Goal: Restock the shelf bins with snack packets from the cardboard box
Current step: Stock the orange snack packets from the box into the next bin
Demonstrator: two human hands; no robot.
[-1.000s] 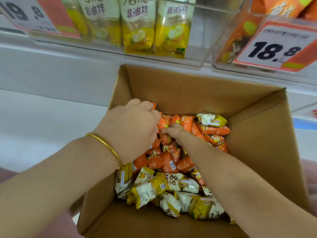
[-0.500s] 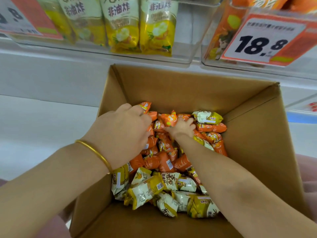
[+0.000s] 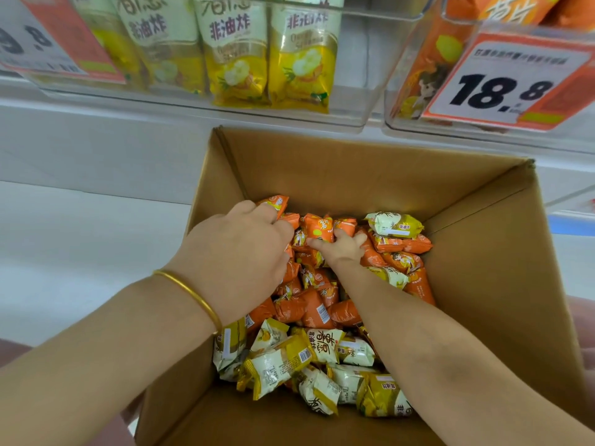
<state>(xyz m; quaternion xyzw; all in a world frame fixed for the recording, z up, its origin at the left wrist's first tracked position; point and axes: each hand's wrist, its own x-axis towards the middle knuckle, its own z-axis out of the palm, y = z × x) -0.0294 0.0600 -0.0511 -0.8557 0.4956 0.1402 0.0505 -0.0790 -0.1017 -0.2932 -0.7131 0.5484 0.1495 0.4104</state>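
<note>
Two hands work inside one open brown cardboard box (image 3: pixel 354 175), which sits just below the shelf.

Head view:
- The left hand (image 3: pixel 238 252), wearing one gold bangle (image 3: pixel 190 291), lies over the left side of the small orange foil snack packets (image 3: pixel 309 307). Its fingers bend down into the pile with the tips hidden, so a grip cannot be confirmed.
- The right hand (image 3: pixel 346 251) holds one orange packet at the far end of the pile, fingers (image 3: pixel 341 235) curled onto it.

Progress (judgement): gathering step. No packet is lifted clear of the box, and most of the stock is left to transfer.

Counts:
- Shelf bins: two. The clear plastic left bin (image 3: pixel 363 91) holds four upright yellow packets (image 3: pixel 299 69) with bare space beside them. The clear right bin (image 3: pixel 399 59) shows orange packs behind one price label (image 3: pixel 502 85) reading 18.8.
- Box contents: two kinds. The orange packets fill the far half; over fifteen show, but overlap prevents an exact count. About ten pale yellow-and-white packets (image 3: pixel 280 365) fill the near half, plus one at the far right.
</note>
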